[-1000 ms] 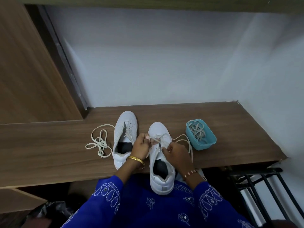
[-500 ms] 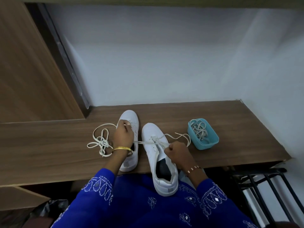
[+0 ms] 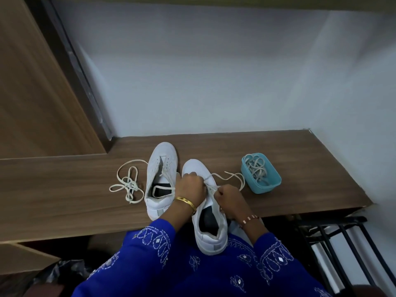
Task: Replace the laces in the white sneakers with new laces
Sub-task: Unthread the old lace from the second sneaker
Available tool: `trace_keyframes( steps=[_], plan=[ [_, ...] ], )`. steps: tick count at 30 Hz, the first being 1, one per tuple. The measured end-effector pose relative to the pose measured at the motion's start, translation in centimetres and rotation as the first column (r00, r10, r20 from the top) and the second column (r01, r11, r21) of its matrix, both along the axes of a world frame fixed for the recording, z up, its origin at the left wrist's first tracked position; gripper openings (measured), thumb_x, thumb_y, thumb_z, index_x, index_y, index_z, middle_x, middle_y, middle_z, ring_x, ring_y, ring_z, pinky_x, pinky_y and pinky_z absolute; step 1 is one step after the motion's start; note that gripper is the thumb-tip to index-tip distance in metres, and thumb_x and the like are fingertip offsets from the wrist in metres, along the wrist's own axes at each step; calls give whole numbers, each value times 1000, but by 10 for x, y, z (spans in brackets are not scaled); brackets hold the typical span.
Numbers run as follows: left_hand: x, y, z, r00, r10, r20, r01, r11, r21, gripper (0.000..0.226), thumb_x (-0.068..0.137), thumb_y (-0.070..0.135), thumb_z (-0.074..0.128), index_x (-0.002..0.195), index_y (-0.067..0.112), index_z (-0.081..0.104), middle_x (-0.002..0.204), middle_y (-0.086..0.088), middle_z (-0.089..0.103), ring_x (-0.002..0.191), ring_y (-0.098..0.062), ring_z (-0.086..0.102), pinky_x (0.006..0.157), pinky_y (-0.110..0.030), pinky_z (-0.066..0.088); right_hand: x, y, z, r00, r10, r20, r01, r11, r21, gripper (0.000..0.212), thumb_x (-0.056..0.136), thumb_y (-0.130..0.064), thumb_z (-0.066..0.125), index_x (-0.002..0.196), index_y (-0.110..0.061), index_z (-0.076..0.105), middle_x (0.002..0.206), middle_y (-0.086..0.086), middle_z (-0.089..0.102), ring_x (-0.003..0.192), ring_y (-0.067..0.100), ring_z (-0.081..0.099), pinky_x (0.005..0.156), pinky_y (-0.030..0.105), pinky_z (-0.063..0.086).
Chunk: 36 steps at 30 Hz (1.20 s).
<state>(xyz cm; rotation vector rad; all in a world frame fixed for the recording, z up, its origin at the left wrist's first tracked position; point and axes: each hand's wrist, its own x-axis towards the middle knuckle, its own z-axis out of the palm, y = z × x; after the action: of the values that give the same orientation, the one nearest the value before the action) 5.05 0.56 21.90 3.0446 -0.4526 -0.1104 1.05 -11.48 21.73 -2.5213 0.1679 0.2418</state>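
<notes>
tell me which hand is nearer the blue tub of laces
Right. The right hand pinches the lace on the near sneaker, just left of the blue tub; the left hand sits farther left.

sleeves (image 3: 150,243): blue, white embroidery | left wrist: gold bangle (image 3: 186,202) | right wrist: beaded bracelet (image 3: 249,219)

White sneakers (image 3: 161,166), cream laces (image 3: 128,183), teal tub (image 3: 264,183), blue sleeves (image 3: 150,239) w/ white embroidery.
</notes>
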Motion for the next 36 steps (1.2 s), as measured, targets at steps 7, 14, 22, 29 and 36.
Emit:
trace_keyframes(
  steps=[7, 14, 22, 29, 36],
  plan=[
    [4, 16, 2, 902, 154, -404, -432, 300, -850, 20, 96, 8, 40, 78, 8, 49, 82, -11, 63, 79, -24, 60, 68, -28, 42, -1, -4, -6, 998, -54, 10, 54, 999, 6, 40, 90, -8, 43, 54, -14, 27, 56, -1, 32, 73, 20, 43, 63, 26, 26],
    [18, 42, 40, 824, 200, -529, -490, -215, -845, 31, 100, 13, 29, 70, 14, 37, 53, -8, 38, 41, -21, 41, 30, -12, 32, 0, -5, -3, 999, -44, 7, 44, 999, 1, 41, 89, -7, 44, 52, -13, 28, 54, 0, 33, 69, 20, 43, 59, 25, 25],
    [9, 55, 26, 949, 309, 69, -259, 883, -392, 24, 92, 21, 42, 95, 4, 60, 94, -16, 63, 88, -34, 59, 66, -32, 40, 1, -5, -4, 998, -58, 3, 58, 998, -4, 41, 88, -7, 46, 51, -13, 27, 53, 1, 31, 68, 19, 40, 59, 25, 23],
    [-7, 18, -6, 994, -70, 90, 67, 997, 29, 35, 93, 32, 38, 113, 17, 62, 115, -4, 57, 111, -24, 49, 98, -37, 33, 0, -4, -1, 999, -49, 2, 49, 999, -14, 42, 87, -7, 47, 51, -13, 27, 51, 0, 32, 49, 8, 30, 45, 27, 20],
    [1, 30, -2, 993, 120, -12, -108, 847, -520, 16, 88, 12, 50, 92, 5, 64, 88, -10, 65, 83, -25, 59, 69, -28, 41, 0, -3, -2, 998, -67, 3, 67, 998, 8, 42, 87, -6, 46, 50, -13, 28, 51, 1, 34, 49, 10, 32, 44, 21, 21]
  ],
)
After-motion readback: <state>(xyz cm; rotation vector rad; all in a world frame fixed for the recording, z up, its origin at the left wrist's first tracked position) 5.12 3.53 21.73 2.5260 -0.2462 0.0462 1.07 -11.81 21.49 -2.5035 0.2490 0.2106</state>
